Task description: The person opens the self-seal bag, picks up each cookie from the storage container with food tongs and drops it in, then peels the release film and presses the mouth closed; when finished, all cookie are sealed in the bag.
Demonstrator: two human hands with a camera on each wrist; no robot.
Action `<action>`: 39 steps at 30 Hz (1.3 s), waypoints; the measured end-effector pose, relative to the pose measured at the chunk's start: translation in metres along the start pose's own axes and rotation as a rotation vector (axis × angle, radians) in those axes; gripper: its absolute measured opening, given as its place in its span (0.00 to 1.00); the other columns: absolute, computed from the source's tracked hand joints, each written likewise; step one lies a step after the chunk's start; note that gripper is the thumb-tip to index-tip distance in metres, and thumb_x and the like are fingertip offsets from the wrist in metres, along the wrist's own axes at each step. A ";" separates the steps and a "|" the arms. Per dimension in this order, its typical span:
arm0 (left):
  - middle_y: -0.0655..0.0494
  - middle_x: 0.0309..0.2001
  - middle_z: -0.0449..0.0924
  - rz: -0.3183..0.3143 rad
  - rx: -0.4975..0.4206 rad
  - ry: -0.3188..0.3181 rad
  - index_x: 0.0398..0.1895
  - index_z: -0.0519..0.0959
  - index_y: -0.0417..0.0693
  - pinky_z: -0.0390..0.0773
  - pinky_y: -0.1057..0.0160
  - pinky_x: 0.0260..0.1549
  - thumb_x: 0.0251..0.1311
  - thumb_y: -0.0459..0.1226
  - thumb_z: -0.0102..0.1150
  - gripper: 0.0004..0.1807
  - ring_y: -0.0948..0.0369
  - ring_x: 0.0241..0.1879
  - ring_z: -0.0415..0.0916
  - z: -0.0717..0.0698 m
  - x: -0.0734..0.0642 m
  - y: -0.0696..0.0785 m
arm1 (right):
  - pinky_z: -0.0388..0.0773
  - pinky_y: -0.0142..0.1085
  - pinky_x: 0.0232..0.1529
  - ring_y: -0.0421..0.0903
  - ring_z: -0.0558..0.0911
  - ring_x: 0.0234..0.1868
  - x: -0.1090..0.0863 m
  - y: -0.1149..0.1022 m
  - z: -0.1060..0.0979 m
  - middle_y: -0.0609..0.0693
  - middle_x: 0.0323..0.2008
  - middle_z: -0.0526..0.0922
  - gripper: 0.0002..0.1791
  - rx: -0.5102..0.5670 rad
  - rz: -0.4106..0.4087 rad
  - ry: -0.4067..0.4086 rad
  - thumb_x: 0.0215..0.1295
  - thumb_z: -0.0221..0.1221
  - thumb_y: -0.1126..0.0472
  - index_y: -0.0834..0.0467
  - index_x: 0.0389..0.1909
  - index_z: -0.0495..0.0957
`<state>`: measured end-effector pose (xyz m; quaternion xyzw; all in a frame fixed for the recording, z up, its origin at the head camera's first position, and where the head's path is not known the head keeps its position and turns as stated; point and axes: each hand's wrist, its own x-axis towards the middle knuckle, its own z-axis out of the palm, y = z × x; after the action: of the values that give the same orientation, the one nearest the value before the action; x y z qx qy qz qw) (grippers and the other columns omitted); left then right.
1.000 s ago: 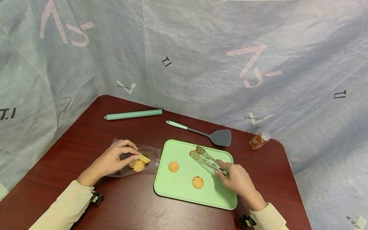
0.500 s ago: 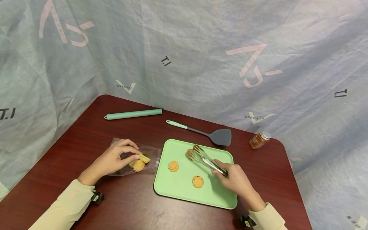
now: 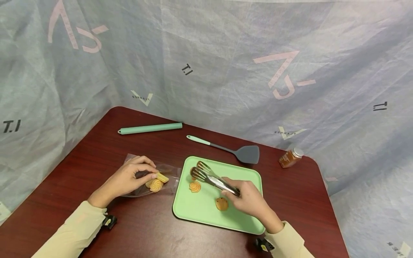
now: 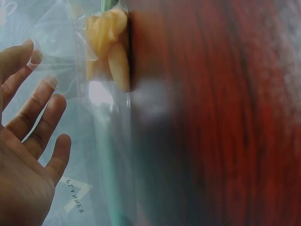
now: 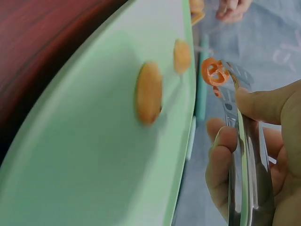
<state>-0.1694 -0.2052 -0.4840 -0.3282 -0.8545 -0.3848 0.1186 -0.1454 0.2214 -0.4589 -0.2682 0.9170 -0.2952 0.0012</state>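
While the left hand point(image 3: 133, 175) pinches the film of a clear bag point(image 3: 173, 177) between thumb and forefinger, its other fingers lie spread apart, as the left wrist view shows. Inside the bag are a swirl cookie point(image 3: 156, 185) and a yellow ridged cookie point(image 3: 162, 177). The right hand point(image 3: 246, 199) has its fingers and thumb wrapped round metal tongs point(image 3: 217, 182), whose tips are closed on an orange pretzel-like cookie point(image 5: 206, 70), raised above the left part of a green tray point(image 3: 206, 216). On the tray lie another swirl cookie point(image 3: 195, 187), just beside the tong tips in the head view, and a round cookie point(image 3: 221, 204), nearer the right hand. Beyond the tray a spatula point(image 3: 248, 154), a green rod point(image 3: 150, 128) and a jar point(image 3: 290, 158) lie on the dark red table point(image 3: 138, 229).
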 end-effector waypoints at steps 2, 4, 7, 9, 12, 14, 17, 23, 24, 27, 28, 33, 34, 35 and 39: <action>0.64 0.46 0.78 -0.003 0.001 0.000 0.43 0.89 0.59 0.73 0.58 0.43 0.59 0.33 0.73 0.12 0.62 0.47 0.74 0.000 -0.001 0.000 | 0.60 0.28 0.17 0.29 0.59 0.14 0.006 -0.008 0.006 0.36 0.18 0.73 0.25 0.030 -0.036 -0.016 0.65 0.70 0.54 0.54 0.63 0.81; 0.64 0.46 0.78 -0.009 0.001 0.000 0.43 0.89 0.59 0.73 0.58 0.42 0.59 0.33 0.73 0.11 0.62 0.47 0.74 0.000 -0.001 0.000 | 0.60 0.28 0.17 0.29 0.60 0.15 0.011 -0.015 0.012 0.36 0.19 0.74 0.24 0.053 -0.064 -0.035 0.66 0.70 0.55 0.53 0.62 0.81; 0.65 0.46 0.78 -0.014 0.002 0.000 0.43 0.88 0.60 0.73 0.58 0.42 0.60 0.34 0.73 0.11 0.62 0.47 0.74 0.000 -0.002 0.001 | 0.62 0.27 0.17 0.29 0.62 0.15 0.018 -0.026 0.021 0.36 0.19 0.75 0.24 0.078 -0.089 -0.071 0.67 0.69 0.54 0.54 0.63 0.81; 0.64 0.46 0.78 -0.011 0.002 0.003 0.43 0.88 0.60 0.73 0.56 0.43 0.60 0.34 0.73 0.11 0.62 0.47 0.74 0.000 -0.002 0.001 | 0.63 0.27 0.18 0.29 0.63 0.15 0.022 -0.032 0.028 0.35 0.20 0.76 0.24 0.076 -0.104 -0.093 0.68 0.68 0.53 0.53 0.63 0.81; 0.64 0.46 0.78 -0.006 0.004 0.008 0.43 0.89 0.58 0.72 0.54 0.45 0.59 0.34 0.73 0.11 0.62 0.48 0.74 -0.001 -0.002 0.001 | 0.64 0.27 0.19 0.29 0.65 0.15 0.028 -0.038 0.036 0.33 0.22 0.78 0.23 0.079 -0.118 -0.118 0.69 0.67 0.53 0.52 0.63 0.80; 0.64 0.46 0.78 -0.004 0.003 0.010 0.43 0.89 0.56 0.72 0.54 0.45 0.59 0.33 0.73 0.10 0.61 0.48 0.74 -0.001 -0.002 0.001 | 0.64 0.27 0.19 0.29 0.65 0.15 0.031 -0.040 0.041 0.31 0.23 0.78 0.23 0.079 -0.126 -0.123 0.69 0.67 0.52 0.50 0.63 0.81; 0.63 0.46 0.78 -0.004 -0.001 0.012 0.43 0.89 0.56 0.72 0.54 0.45 0.59 0.33 0.73 0.10 0.61 0.48 0.75 -0.001 -0.002 0.001 | 0.64 0.27 0.19 0.29 0.65 0.15 0.035 -0.043 0.045 0.31 0.22 0.77 0.22 0.089 -0.136 -0.124 0.68 0.67 0.53 0.49 0.62 0.81; 0.63 0.46 0.78 0.003 0.000 0.019 0.42 0.89 0.57 0.72 0.55 0.44 0.58 0.33 0.74 0.11 0.61 0.48 0.74 -0.001 -0.003 -0.001 | 0.64 0.27 0.20 0.29 0.66 0.16 0.038 -0.048 0.049 0.31 0.22 0.77 0.21 0.099 -0.147 -0.133 0.68 0.68 0.53 0.49 0.61 0.82; 0.63 0.46 0.78 0.001 0.002 0.020 0.42 0.89 0.56 0.72 0.55 0.44 0.58 0.33 0.74 0.11 0.61 0.48 0.74 -0.001 -0.003 -0.001 | 0.64 0.27 0.20 0.29 0.66 0.17 0.038 -0.048 0.049 0.31 0.22 0.78 0.22 0.107 -0.143 -0.138 0.68 0.67 0.53 0.50 0.61 0.82; 0.64 0.45 0.79 -0.006 0.010 0.022 0.42 0.89 0.55 0.72 0.55 0.44 0.59 0.34 0.74 0.09 0.61 0.48 0.74 -0.001 -0.004 -0.001 | 0.64 0.27 0.20 0.29 0.67 0.16 0.038 -0.049 0.051 0.34 0.28 0.82 0.23 0.133 -0.123 -0.158 0.68 0.67 0.52 0.51 0.62 0.81; 0.64 0.45 0.79 -0.012 0.013 0.021 0.41 0.89 0.55 0.72 0.55 0.44 0.59 0.34 0.74 0.09 0.61 0.48 0.74 -0.001 -0.005 -0.001 | 0.64 0.27 0.20 0.29 0.67 0.16 0.038 -0.050 0.051 0.35 0.30 0.83 0.23 0.138 -0.114 -0.165 0.68 0.67 0.52 0.51 0.63 0.81; 0.64 0.45 0.79 -0.033 0.014 0.012 0.41 0.89 0.55 0.73 0.52 0.46 0.59 0.34 0.74 0.08 0.61 0.48 0.74 -0.001 -0.007 0.000 | 0.63 0.26 0.19 0.27 0.63 0.13 0.040 -0.053 0.052 0.45 0.49 0.86 0.26 0.146 -0.077 -0.195 0.67 0.68 0.51 0.53 0.64 0.79; 0.64 0.45 0.79 -0.036 0.013 0.011 0.41 0.89 0.54 0.72 0.52 0.46 0.59 0.34 0.74 0.08 0.61 0.48 0.74 -0.002 -0.007 0.000 | 0.63 0.26 0.19 0.27 0.62 0.13 0.040 -0.053 0.051 0.46 0.51 0.86 0.26 0.141 -0.074 -0.200 0.67 0.68 0.51 0.53 0.65 0.79; 0.64 0.45 0.79 -0.038 0.013 0.010 0.41 0.89 0.54 0.72 0.52 0.46 0.59 0.34 0.74 0.08 0.61 0.48 0.74 -0.002 -0.008 0.000 | 0.62 0.26 0.19 0.27 0.61 0.13 0.040 -0.054 0.051 0.47 0.53 0.85 0.26 0.140 -0.072 -0.203 0.67 0.68 0.51 0.53 0.65 0.79; 0.64 0.46 0.79 -0.044 0.015 0.007 0.42 0.89 0.54 0.72 0.51 0.46 0.60 0.35 0.73 0.08 0.61 0.48 0.74 -0.002 -0.009 0.000 | 0.63 0.26 0.20 0.28 0.62 0.13 0.040 -0.053 0.050 0.46 0.51 0.85 0.27 0.137 -0.070 -0.204 0.67 0.68 0.51 0.53 0.65 0.79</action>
<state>-0.1630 -0.2111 -0.4869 -0.3072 -0.8638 -0.3822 0.1155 -0.1457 0.1383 -0.4655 -0.3281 0.8799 -0.3282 0.1024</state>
